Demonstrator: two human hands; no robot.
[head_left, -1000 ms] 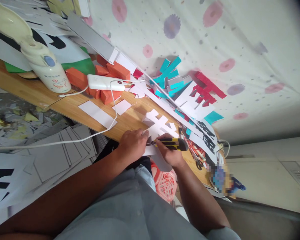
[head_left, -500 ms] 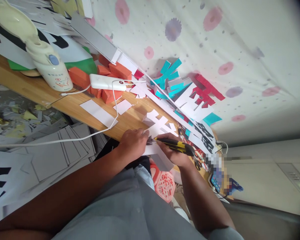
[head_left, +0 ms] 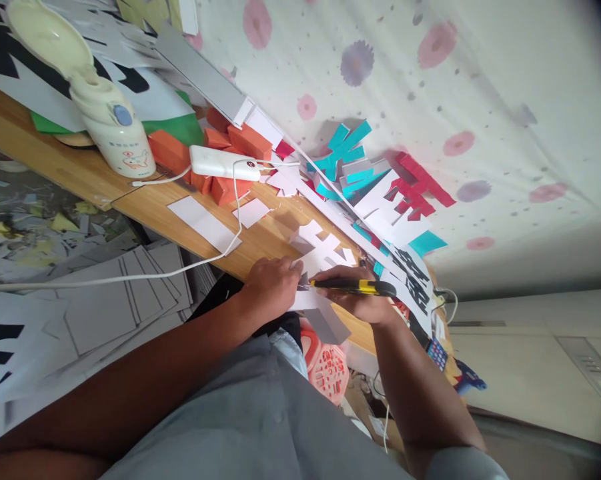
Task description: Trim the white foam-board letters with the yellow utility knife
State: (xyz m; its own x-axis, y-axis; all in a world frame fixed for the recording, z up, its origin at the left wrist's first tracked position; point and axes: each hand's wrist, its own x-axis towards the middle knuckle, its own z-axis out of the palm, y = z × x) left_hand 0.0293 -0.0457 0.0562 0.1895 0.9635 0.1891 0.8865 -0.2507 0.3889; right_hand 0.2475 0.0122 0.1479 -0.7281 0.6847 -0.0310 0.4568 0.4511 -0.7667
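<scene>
One white letter [head_left: 313, 259] sits between the left hand [head_left: 271, 287] and right hand [head_left: 363, 305], at the edge of a wooden table [head_left: 260, 245]; the right is wrapped around a knife [head_left: 375, 287]; the left touches the letter, though whether it pinches I cannot tell. Beyond the left hand, leftward, are a power bank [head_left: 225, 163] and bottle [head_left: 113, 127]; past both hands, a flowered wall covering [head_left: 400, 113].

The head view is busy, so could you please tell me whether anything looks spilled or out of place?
Yes: yellow and white paper scraps lie strewn below the edge of the wooden table at the picture's left, like unswept litter. The cream cylindrical bottle has its rounded lid open, so it might spill if knocked.
</scene>
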